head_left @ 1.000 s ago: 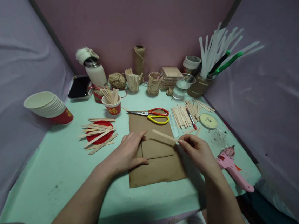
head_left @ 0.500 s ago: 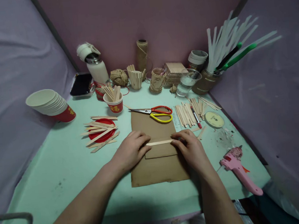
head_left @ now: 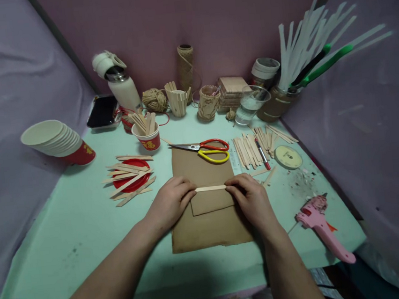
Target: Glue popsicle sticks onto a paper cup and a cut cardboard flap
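A pale wooden craft stick [head_left: 211, 188] lies level across a smaller cardboard piece [head_left: 211, 203], which rests on a larger cardboard sheet [head_left: 211, 235]. My left hand [head_left: 171, 197] pinches the stick's left end between thumb and fingers. At the other end, my right hand [head_left: 248, 191] pinches it the same way. Fingertips cover both ends of the stick. Just beyond my hands, scissors [head_left: 203, 151] with one red and one yellow handle lie on the top of the sheet, blades pointing left.
Craft sticks lie on a red plate [head_left: 132, 186] at left and in a row [head_left: 247, 152] at right beside a marker [head_left: 262, 155]. A pink glue gun [head_left: 322, 229] lies at right. Stacked paper cups [head_left: 57, 142], a stick-filled cup [head_left: 148, 140] and a water cup [head_left: 250, 107] stand around.
My fingers have shifted slightly on the stick, and it now sits a little more level. The whole view has moved slightly; both hands still hold the stick's ends.
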{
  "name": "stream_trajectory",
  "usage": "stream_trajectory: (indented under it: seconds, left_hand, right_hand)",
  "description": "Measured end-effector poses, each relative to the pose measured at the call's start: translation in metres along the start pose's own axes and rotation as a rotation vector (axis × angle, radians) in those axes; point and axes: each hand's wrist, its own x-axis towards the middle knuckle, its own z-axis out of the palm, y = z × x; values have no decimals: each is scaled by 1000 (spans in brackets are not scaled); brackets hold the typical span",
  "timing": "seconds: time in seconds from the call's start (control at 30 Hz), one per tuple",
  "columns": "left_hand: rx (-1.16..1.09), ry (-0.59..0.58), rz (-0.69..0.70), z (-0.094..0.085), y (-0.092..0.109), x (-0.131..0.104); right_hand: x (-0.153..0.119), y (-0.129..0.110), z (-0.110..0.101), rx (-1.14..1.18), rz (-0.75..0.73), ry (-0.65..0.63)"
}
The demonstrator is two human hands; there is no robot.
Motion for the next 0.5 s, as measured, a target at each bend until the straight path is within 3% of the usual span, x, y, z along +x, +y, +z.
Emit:
stream_trajectory:
  seconds: [0.3, 0.5]
  left_hand:
    - [35, 15, 9, -3, 3, -1]
    - [57, 18, 28, 1, 3, -1]
  right_hand:
    - [4, 2, 2, 3, -4, 39]
    - [4, 1, -1, 10, -12, -10]
